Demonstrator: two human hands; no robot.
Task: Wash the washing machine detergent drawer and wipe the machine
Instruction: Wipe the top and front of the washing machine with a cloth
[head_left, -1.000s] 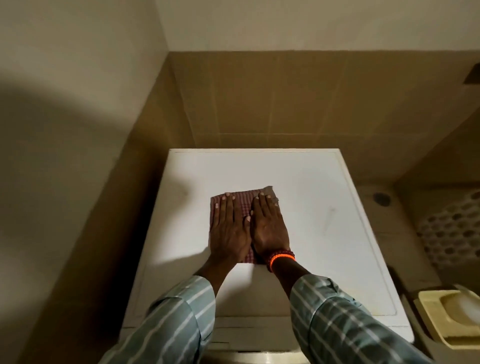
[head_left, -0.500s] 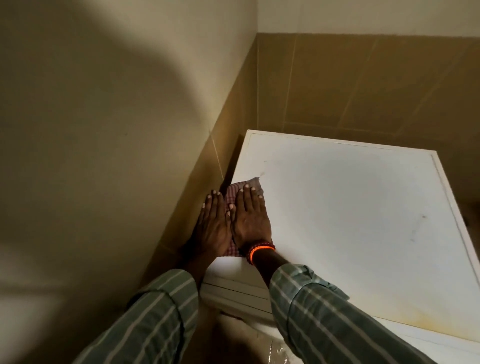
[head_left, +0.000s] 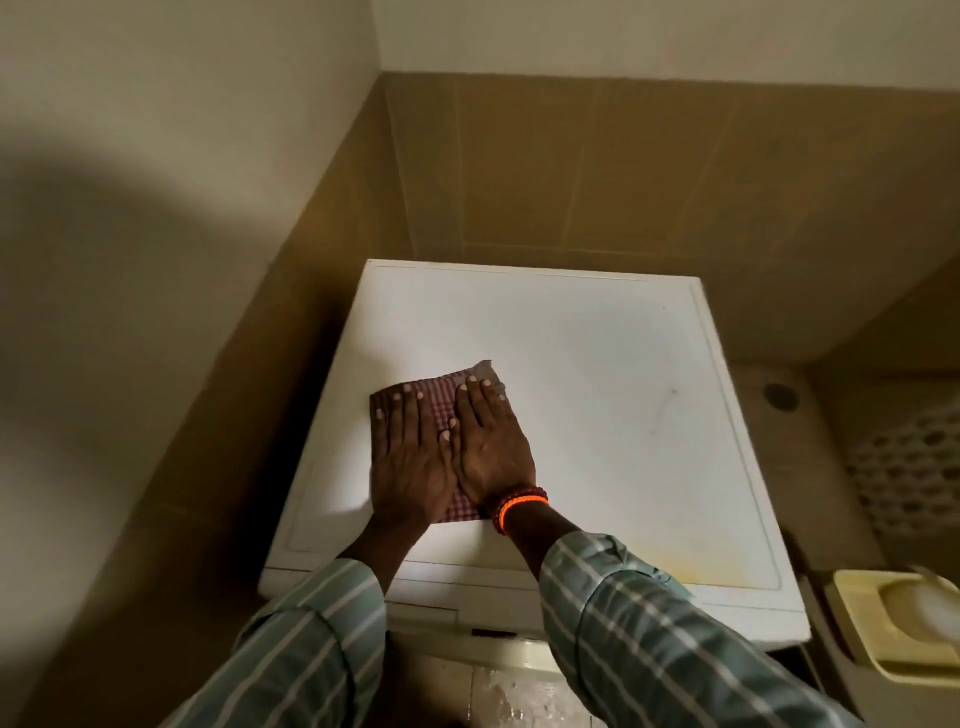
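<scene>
A white washing machine (head_left: 613, 395) stands in a tiled corner, seen from above. On the left part of its flat top lies a folded red-and-white checked cloth (head_left: 440, 402). My left hand (head_left: 408, 457) and my right hand (head_left: 491, 441) lie side by side, flat on the cloth, palms down with the fingers stretched forward. An orange bead bracelet sits on my right wrist. Most of the cloth is hidden under the hands. The detergent drawer is not in view.
Brown tiled walls (head_left: 649, 171) close in the back and left of the machine. To the right stands a perforated laundry basket (head_left: 914, 467), and a pale yellow plastic tray (head_left: 904, 623) sits at the lower right. A yellowish stain marks the machine top's front right corner.
Both hands slid the cloth from the middle of the top to its left edge, then back toward the centre-left. The camera view swung left and returned.
</scene>
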